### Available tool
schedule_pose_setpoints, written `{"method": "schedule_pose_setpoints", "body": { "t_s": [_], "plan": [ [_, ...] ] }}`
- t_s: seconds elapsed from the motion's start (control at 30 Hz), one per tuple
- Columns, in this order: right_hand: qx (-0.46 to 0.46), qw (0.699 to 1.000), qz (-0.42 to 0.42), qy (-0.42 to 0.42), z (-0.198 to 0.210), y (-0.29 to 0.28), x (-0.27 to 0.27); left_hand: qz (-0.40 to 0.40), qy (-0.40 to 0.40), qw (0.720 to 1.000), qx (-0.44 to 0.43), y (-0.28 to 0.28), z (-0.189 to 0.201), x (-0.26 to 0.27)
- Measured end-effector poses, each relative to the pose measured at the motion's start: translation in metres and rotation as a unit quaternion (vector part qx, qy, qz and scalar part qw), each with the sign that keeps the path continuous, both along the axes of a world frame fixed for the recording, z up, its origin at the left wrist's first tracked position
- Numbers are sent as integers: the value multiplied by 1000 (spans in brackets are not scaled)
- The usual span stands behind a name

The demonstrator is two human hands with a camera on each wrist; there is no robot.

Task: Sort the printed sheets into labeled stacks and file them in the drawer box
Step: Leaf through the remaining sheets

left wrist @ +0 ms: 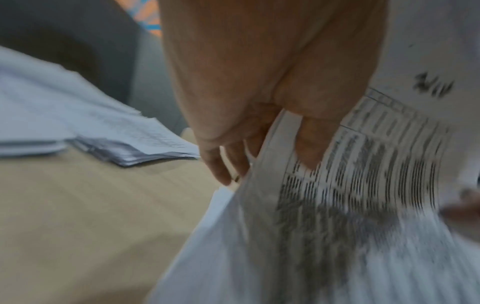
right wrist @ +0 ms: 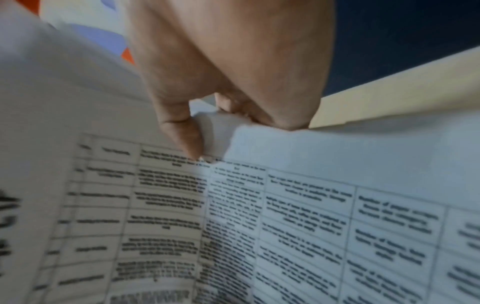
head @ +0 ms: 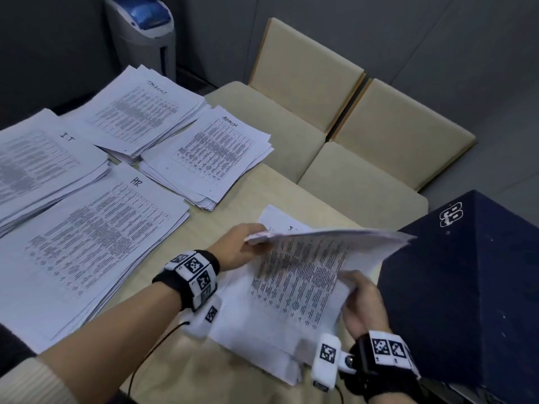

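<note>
Four labelled stacks (head: 96, 176) already laid out on the bench (head: 233, 199), unsorted pile (head: 280, 325) sitting near the front edge beside the dark drawer box (head: 466, 287). Left hand (head: 236, 249) pinching the far edge of a lifted sheet (head: 335, 240), thumb on top, fingers underneath. Right hand (head: 361, 304) curled round the near edge of the same bunch, thumb pressing into a fold. Paper looks light and floppy, sagging in the middle, probably slippery sheet against sheet. Best held by opposite edges to stop it buckling, thumb peeling one corner free. Easy to grab two by mistake.
</note>
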State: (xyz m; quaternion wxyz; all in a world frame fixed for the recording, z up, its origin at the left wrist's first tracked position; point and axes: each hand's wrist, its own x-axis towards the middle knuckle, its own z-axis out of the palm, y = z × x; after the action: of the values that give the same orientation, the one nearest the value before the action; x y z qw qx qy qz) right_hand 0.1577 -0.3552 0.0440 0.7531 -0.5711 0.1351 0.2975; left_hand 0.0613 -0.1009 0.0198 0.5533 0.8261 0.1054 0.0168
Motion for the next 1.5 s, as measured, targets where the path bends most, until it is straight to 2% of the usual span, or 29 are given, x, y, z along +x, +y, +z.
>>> {"method": "schedule_pose_setpoints", "body": {
  "t_s": [0.1, 0.17, 0.2, 0.27, 0.37, 0.43, 0.5, 0.57, 0.63, 0.67, 0.73, 0.8, 0.87, 0.93, 1.1, 1.17, 1.3, 1.37, 1.5],
  "plan": [
    [-24, 994, 19, -106, 42, 28, -6, 44, -38, 993, -104, 2, 41, 2],
    [-21, 981, 39, -187, 66, 45, -17, 93, -90, 970, -205, 2, 70, -1],
    [-23, 976, 24, -217, 74, 53, -22, 117, -123, 955, -245, 2, 83, -2],
    [-33, 963, -22, -268, 85, 62, -31, 151, -176, 934, -274, 6, 104, -4],
    [-40, 952, -65, -297, 89, 74, -40, 171, -229, 922, -260, 13, 116, -8],
    [-49, 957, -61, -279, 78, 77, -42, 189, -211, 926, -250, 20, 106, -10],
    [-75, 962, -17, -261, 58, 77, -41, 202, -140, 939, -240, 27, 78, -10],
    [-144, 950, 71, -268, 37, 75, -39, 182, -47, 964, -186, 29, 47, -14],
    [-203, 933, 121, -270, 22, 75, -35, 154, 13, 982, -107, 26, 24, -19],
    [-219, 929, 127, -268, 18, 75, -34, 150, 15, 984, -93, 24, 17, -22],
    [-248, 917, 131, -282, 17, 76, -31, 176, -8, 977, -122, 21, 19, -31],
    [-234, 912, 121, -313, 24, 78, -30, 216, -21, 965, -145, 22, 23, -40],
    [-180, 930, 83, -311, 32, 85, -27, 248, -19, 959, -134, 25, 26, -53],
    [-132, 952, 54, -272, 39, 100, -29, 263, -7, 956, -128, 30, 26, -65],
    [-74, 968, 120, -210, 27, 139, -39, 277, -17, 957, -88, 56, 31, -88],
    [-58, 969, 133, -201, 17, 153, -44, 297, -10, 948, -113, 74, 37, -99],
    [-85, 965, 190, -157, -17, 180, -61, 346, -13, 927, -145, 132, 44, -124],
    [-131, 954, 239, -127, -43, 191, -72, 373, -13, 917, -143, 175, 45, -131],
    [-247, 900, 353, -72, -93, 201, -95, 395, 7, 911, -121, 276, 44, -129]
  ]
}}
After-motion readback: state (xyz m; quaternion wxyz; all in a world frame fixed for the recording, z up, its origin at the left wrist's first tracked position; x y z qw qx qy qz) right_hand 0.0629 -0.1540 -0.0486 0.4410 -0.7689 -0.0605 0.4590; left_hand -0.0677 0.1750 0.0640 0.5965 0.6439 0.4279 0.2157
